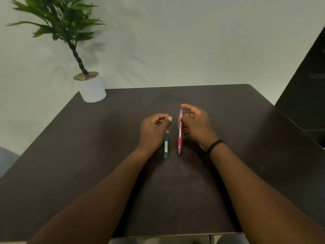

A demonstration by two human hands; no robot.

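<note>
Over the middle of the dark table (pixel 88 147), my left hand (pixel 153 131) has its fingers curled round the upper end of a teal pen or marker (pixel 165 147). The marker's lower part with a pale label sticks out toward me. My right hand (pixel 195 125) pinches a pink pen (pixel 179 136) that points toward me with its tip just above the table. A black band circles my right wrist. The two pens lie roughly parallel, a small gap apart.
A potted green plant in a white pot (pixel 92 88) stands at the table's far left corner. A dark piece of furniture (pixel 306 88) rises at the right. A pale wall lies behind the table.
</note>
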